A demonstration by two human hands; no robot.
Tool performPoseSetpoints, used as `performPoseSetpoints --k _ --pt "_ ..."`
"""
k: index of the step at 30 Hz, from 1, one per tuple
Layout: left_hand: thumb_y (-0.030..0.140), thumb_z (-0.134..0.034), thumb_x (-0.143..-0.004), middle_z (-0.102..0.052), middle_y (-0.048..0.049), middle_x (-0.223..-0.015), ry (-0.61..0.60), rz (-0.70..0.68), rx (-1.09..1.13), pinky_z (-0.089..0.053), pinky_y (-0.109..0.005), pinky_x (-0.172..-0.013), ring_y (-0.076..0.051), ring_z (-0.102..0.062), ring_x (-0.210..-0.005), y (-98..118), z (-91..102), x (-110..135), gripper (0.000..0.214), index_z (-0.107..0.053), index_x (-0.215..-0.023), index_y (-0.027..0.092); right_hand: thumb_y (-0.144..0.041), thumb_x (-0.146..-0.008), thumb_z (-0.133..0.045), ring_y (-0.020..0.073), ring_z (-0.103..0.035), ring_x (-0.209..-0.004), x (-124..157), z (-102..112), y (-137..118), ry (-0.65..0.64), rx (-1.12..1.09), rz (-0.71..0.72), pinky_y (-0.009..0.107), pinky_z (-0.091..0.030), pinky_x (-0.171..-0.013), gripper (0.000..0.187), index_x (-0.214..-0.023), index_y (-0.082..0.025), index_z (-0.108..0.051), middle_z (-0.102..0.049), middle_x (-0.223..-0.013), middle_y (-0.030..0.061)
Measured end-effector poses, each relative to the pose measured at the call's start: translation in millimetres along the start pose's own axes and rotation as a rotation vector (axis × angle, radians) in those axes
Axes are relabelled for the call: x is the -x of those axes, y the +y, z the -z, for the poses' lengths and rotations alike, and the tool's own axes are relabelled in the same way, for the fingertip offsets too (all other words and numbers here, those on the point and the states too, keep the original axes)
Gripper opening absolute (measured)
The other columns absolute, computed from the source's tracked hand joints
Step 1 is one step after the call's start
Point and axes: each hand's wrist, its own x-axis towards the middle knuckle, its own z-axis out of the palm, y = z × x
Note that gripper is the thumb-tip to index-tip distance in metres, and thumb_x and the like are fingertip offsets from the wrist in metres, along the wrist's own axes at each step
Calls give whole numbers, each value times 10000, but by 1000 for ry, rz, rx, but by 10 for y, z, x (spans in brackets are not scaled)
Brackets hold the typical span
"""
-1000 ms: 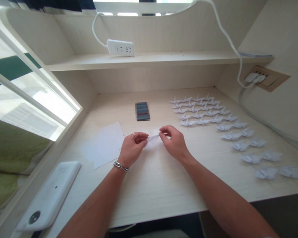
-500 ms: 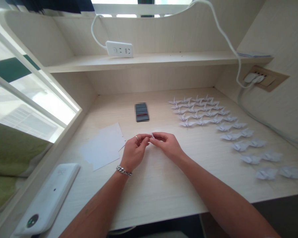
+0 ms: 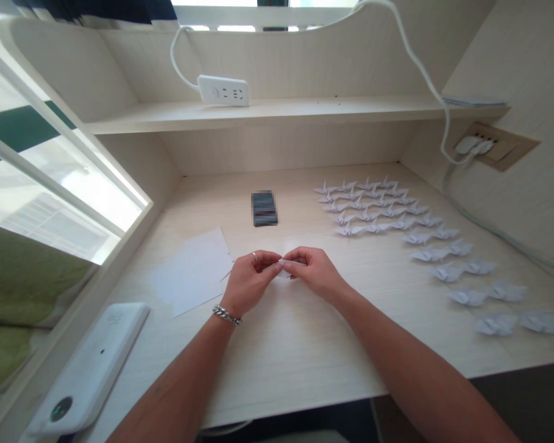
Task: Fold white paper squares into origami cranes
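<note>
A small piece of folded white paper is pinched between both hands above the middle of the desk, mostly covered by my fingers. My left hand, with a ring and a chain bracelet, grips its left side between thumb and fingers. On the other side, my right hand closes thumb and fingers on the paper, its fingertips meeting the left ones. Left of my left hand lie flat white paper sheets. Several folded paper cranes stand in rows to the right.
Beyond my hands lies a dark, blurred-out rectangular object. A white oblong device rests at the left edge. A power strip sits on the shelf, and a white cable runs down to the wall socket.
More of the folded paper shows below my fingertips now. My fingers have shifted their pinch slightly, with the thumbs lower. The cranes and sheets stay where they were.
</note>
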Motion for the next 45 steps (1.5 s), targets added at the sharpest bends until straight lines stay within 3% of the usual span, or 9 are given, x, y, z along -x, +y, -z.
performPoseSetpoints --k 6,12,20,36,45 --pt "320 -733 -700 -733 -74 -803 -3 46 3 -537 -299 -702 -180 -670 -728 25 4 3 206 -717 -812 149 -283 -733 -672 168 -638 -712 3 40 -7 2 113 62 290 -514 -651 149 -810 -161 -707 -705 -782 50" --pt "265 -761 -646 -709 -56 -708 -23 153 96 -516 -267 -614 -148 -635 -633 75 14 5 190 -712 -772 131 -316 -702 -714 160 -639 -656 19 23 -29 -62 -17 -7 295 -530 -609 197 -798 -145 -689 -686 -703 36" --pt "221 -755 -632 -706 -41 -683 -30 152 116 -492 -248 -592 -139 -628 -610 120 30 12 144 -711 -740 136 -335 -642 -766 150 -641 -638 52 10 -104 -79 -156 -53 301 -547 -606 241 -759 -142 -678 -669 -653 19" --pt "221 -755 -627 -687 -31 -674 -13 183 137 -460 -241 -601 -124 -593 -612 86 20 3 147 -707 -731 130 -268 -631 -756 148 -648 -636 59 -21 -114 -64 -221 -105 327 -564 -641 197 -751 -132 -679 -672 -649 14" --pt "155 -698 -654 -670 -2 -625 -26 82 101 -450 -216 -586 -108 -572 -595 144 36 15 31 -716 -678 149 -259 -615 -774 157 -659 -671 68 2 -115 -85 -295 -101 296 -561 -625 193 -750 -141 -704 -689 -680 22"
